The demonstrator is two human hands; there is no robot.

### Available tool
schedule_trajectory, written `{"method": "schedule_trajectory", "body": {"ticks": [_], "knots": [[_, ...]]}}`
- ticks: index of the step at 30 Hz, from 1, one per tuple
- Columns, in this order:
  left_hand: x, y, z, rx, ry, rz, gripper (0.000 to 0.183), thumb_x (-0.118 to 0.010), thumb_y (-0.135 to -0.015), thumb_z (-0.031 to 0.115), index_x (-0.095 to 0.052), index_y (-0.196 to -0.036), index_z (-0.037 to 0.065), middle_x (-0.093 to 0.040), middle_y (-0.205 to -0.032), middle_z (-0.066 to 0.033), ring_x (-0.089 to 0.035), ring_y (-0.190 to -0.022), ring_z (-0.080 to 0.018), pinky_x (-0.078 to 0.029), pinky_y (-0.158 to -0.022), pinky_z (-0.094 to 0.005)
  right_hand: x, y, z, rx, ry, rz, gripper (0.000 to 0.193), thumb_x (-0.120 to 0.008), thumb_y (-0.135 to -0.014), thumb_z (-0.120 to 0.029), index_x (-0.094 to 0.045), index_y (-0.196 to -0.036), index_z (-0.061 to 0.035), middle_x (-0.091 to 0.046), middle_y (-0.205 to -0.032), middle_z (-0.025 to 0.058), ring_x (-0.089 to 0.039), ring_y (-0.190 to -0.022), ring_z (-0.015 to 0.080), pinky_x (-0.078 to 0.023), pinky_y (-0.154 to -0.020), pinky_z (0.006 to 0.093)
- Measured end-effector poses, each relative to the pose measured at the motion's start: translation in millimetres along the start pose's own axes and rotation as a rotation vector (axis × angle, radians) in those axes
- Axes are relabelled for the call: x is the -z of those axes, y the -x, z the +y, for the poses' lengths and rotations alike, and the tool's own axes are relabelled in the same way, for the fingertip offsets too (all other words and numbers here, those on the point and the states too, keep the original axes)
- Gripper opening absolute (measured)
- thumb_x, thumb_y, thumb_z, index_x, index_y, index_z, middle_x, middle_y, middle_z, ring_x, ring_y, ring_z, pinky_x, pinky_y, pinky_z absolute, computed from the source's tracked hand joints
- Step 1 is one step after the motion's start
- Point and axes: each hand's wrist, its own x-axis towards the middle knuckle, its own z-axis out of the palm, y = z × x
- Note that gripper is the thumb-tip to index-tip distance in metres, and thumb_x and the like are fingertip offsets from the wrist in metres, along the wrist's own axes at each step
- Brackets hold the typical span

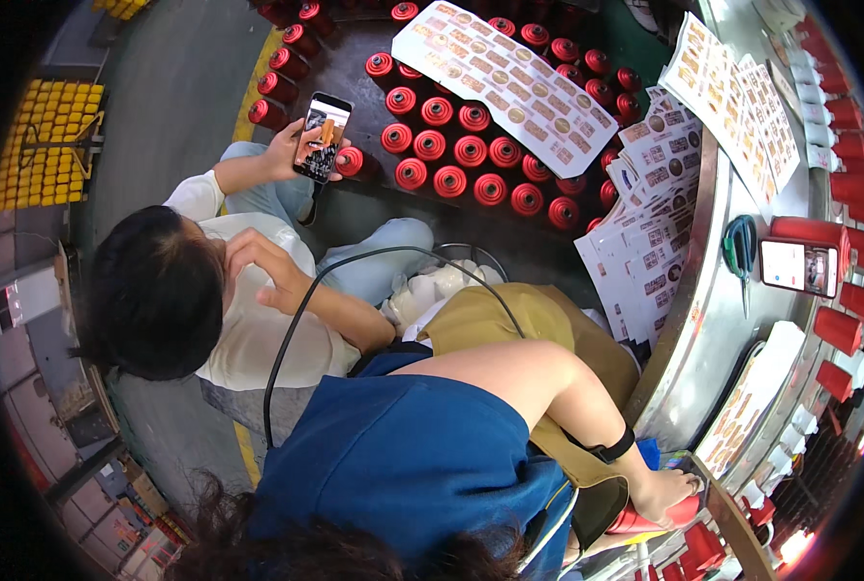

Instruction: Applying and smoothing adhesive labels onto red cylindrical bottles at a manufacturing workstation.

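Observation:
My left arm, with a black band at the wrist, reaches across to the lower right. There my left hand [666, 496] is closed over a smooth red rounded vessel [682, 512], probably a bottle, its lower part hidden by the hand and frame parts. A bit of yellow shows just beneath it. An olive apron [495, 324] covers my lap. My right hand is out of sight. By the vessel stand a brown bar [734, 528] and a small blue thing [649, 452].
A seated co-worker in white holds a phone [324, 136] on my left. Several red bottles [471, 151] stand on a dark table under a decal sheet [509, 82]. Along the metal bench [679, 387] lie more sheets, teal-handled scissors [739, 250] and another phone [798, 267]. Red bottles line the right.

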Motion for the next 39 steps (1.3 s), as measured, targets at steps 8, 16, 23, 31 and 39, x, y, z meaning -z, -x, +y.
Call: {"method": "schedule_trajectory", "body": {"ticks": [8, 16, 23, 31, 39], "knots": [[-1, 3, 0, -0.024, 0.014, 0.044, 0.084, -0.075, -0.082, 0.041, -0.044, -0.126, -0.023, -0.041, -0.141, -0.0365, -0.046, -0.13, -0.0467, -0.037, -0.114, -0.0479, 0, -2, 1, 0.021, 0.004, 0.01, 0.062, -0.048, -0.101, -0.065, -0.057, -0.107, -0.0042, -0.055, -0.11, 0.0141, -0.054, -0.109, 0.0305, -0.042, -0.099, 0.0424], [-7, -1, -7, -0.029, -0.03, 0.046, 0.098, -0.078, -0.081, 0.046, -0.032, -0.136, -0.022, -0.041, -0.143, -0.0376, -0.048, -0.131, -0.0477, -0.039, -0.114, -0.0471, 1, -3, -2, 0.028, 0.014, 0.013, 0.063, -0.047, -0.1, -0.067, -0.057, -0.106, -0.0045, -0.055, -0.108, 0.0134, -0.054, -0.109, 0.0299, -0.042, -0.099, 0.0421], [-7, -4, -14, -0.021, -0.095, 0.033, 0.097, -0.078, -0.081, 0.044, -0.031, -0.136, -0.021, -0.039, -0.144, -0.0367, -0.047, -0.132, -0.0472, -0.039, -0.113, -0.0476, -14, -1, 1, 0.083, -0.019, -0.045, 0.056, -0.056, -0.099, -0.058, -0.057, -0.112, -0.0039, -0.056, -0.113, 0.014, -0.055, -0.112, 0.03, -0.042, -0.102, 0.0427], [6, 15, 15, -0.063, 0.055, 0.068, 0.083, -0.076, -0.082, 0.031, -0.037, -0.132, -0.022, -0.035, -0.147, -0.0341, -0.039, -0.137, -0.0464, -0.034, -0.118, -0.0451, 85, 255, -439, -0.255, 1.014, 0.695, 0.064, -0.074, -0.085, -0.022, -0.046, -0.139, -0.0032, -0.053, -0.137, 0.0171, -0.053, -0.127, 0.0309, -0.039, -0.112, 0.043], [103, 29, 70, -0.349, -0.163, 0.307, 0.076, -0.072, -0.088, 0.012, -0.036, -0.153, -0.001, -0.044, -0.142, -0.0239, -0.045, -0.134, -0.0397, -0.035, -0.115, -0.0421, -37, 252, -468, -0.505, 1.91, 1.923, 0.111, -0.089, -0.069, -0.004, -0.028, -0.162, -0.004, -0.045, -0.157, 0.0214, -0.046, -0.143, 0.0335, -0.035, -0.118, 0.0415]]}}
